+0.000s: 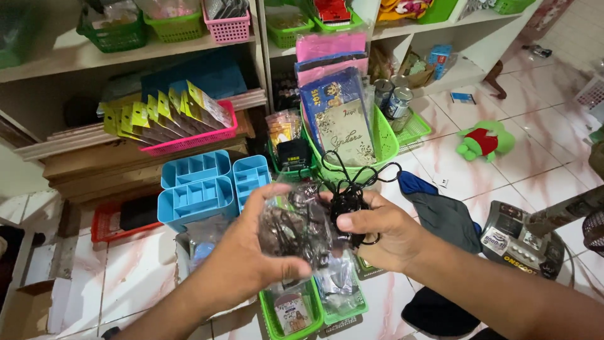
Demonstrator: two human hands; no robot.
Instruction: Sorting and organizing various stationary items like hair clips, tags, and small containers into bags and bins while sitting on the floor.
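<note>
**Two hands, one packet, one tangle of cord**

Two hands at mid-frame, close together. Left hand (pixel 251 261) curled around a crinkled clear plastic packet of small dark items (pixel 296 230), thumb across its lower edge, fingers behind. Right hand (pixel 377 233) pinching a bundle of thin black cord loops (pixel 349 201), thumb pressed on top, loops spilling up past the fingers toward centre frame.

Likely trouble: loose loops snagging on the packet's edge or on the rim of the bright green slotted plastic basket (pixel 387 141) just above, dragging cards out. Slippery film under a light grip, so possibly a drop into the small green trays (pixel 277 321) directly below.

Room: tight above and to the left, with light blue plastic divider trays (pixel 198 189) near the left wrist and a pink basket of yellow card packs (pixel 189 135) at upper left. Open pale marbled floor tiles (pixel 535 164) at right, broken only by a green plush toy (pixel 484 140) and dark folded cloth (pixel 443 214) beside the right forearm.
</note>
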